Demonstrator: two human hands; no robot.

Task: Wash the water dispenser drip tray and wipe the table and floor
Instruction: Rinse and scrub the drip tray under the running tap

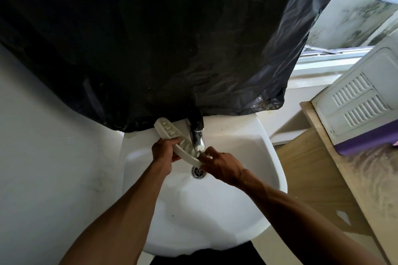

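Left hand: the left hand [164,153] grips the drip tray [172,133] at its middle, fingers curled over the upper edge and thumb beneath.
Right hand: the right hand [221,165] pinches the tray's near end between thumb and curled fingers, just below the spout.
Drip tray: a long white tray with a row of slots, held tilted over the sink [277,170]. Its far end points up and left toward the wall, and its near end hangs above the drain [198,171].
Faucet: a chrome faucet [198,135] stands at the back of the basin, its spout just beside the tray's slotted face. Whether water is running cannot be told.
Sink: a white ceramic basin, both bare forearms reaching across it from the near rim.
Above: a black plastic sheet [150,38] hangs over the wall behind the sink, its lower edge down to the faucet's base.
Right side: a wooden table [318,174] stands beside the sink and carries a white appliance [366,97] with vent slots, resting on something purple [366,142].
Background: a window ledge [323,60] in daylight beyond the sheet's edge.
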